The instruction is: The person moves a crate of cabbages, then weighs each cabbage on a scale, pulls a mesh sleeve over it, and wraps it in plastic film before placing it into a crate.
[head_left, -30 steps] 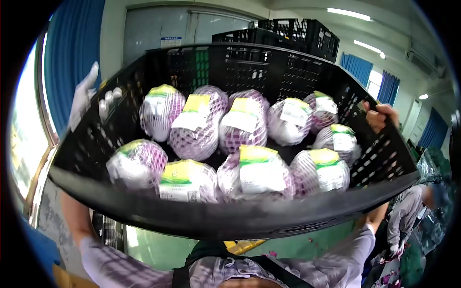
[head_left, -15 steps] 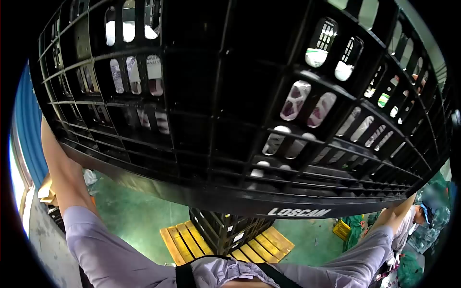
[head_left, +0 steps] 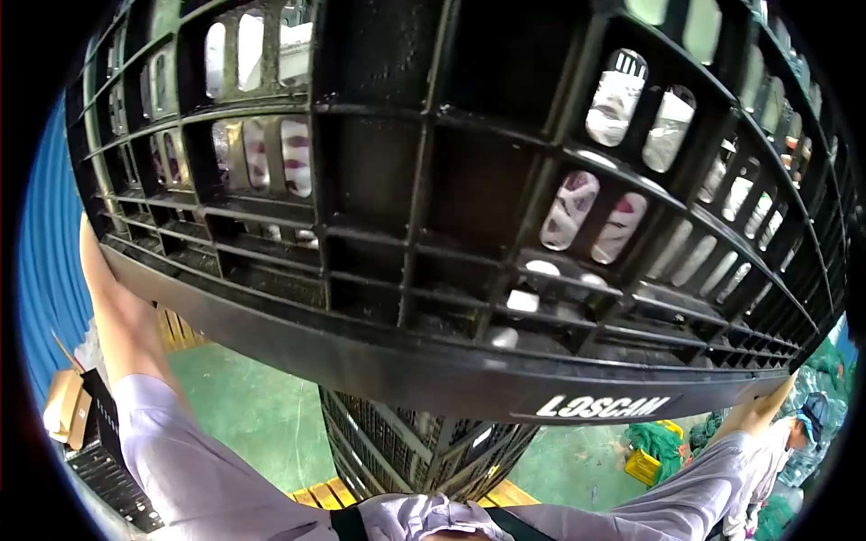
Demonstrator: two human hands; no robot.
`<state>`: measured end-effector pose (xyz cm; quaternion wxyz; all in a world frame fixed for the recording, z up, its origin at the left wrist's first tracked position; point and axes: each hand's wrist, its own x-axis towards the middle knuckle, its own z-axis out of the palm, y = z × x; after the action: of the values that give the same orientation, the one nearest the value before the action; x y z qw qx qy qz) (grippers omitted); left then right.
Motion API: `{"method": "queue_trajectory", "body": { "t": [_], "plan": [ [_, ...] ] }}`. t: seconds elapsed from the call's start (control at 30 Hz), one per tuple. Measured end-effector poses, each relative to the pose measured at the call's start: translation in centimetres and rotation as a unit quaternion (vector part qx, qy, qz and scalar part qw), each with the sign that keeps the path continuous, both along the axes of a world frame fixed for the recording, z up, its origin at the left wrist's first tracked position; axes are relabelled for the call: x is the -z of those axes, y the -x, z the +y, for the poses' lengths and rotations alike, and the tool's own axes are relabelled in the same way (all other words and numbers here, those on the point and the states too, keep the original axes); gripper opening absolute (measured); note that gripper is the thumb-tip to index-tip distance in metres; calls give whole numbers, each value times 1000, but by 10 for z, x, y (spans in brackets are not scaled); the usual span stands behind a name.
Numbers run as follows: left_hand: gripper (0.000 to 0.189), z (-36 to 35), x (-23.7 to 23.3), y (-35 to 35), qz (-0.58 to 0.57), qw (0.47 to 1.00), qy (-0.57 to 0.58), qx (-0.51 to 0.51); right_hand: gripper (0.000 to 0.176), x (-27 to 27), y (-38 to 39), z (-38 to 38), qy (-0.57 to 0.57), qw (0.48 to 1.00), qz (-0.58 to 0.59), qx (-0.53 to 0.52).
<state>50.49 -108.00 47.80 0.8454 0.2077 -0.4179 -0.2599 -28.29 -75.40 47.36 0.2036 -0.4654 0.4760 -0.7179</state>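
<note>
A large black plastic crate (head_left: 379,171) fills the upper view, close to the camera, with white "LOSCAM" lettering (head_left: 603,408) on its lower rim. Pale and purplish items show through its slots, too partly seen to name. Both my arms reach up to its two sides, the left forearm (head_left: 126,316) at its left end and the right forearm (head_left: 762,410) at its right end. The crate hides the fingers of both hands. Below it stands a stack of black crates (head_left: 424,451) on a yellow pallet (head_left: 329,493).
A person (head_left: 778,451) in a blue cap is at the lower right, near green netting and a yellow crate (head_left: 642,467). Cardboard (head_left: 68,406) and black crates (head_left: 108,478) are at the lower left, beside a blue corrugated surface (head_left: 45,243). The floor (head_left: 244,406) is green.
The held crate's lower rim sits slightly lower in view. The crate stack appears larger and nearer, with less of its pallet showing. More cardboard and crates show at the left.
</note>
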Motion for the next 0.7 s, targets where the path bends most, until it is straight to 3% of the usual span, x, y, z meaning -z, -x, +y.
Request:
{"method": "queue_trajectory", "body": {
  "t": [0.23, 0.4, 0.53, 0.7],
  "plan": [
    [42, -171, -42, 47, 19, 1000, 5, -23, 31, -69, 35, -99, -22, 991, 60, 121],
    [40, -242, -81, 115, 5, 998, 38, -41, 31, -110, 44, -119, -43, 974, 96, 200],
    [39, -264, -74, 162, -33, 996, 67, -43, 31, -112, 17, -128, -65, 952, 132, 267],
    [37, -214, -91, 208, -115, 985, 119, -57, 31, -120, -14, -146, -91, 921, 176, 336]
  ]
}}
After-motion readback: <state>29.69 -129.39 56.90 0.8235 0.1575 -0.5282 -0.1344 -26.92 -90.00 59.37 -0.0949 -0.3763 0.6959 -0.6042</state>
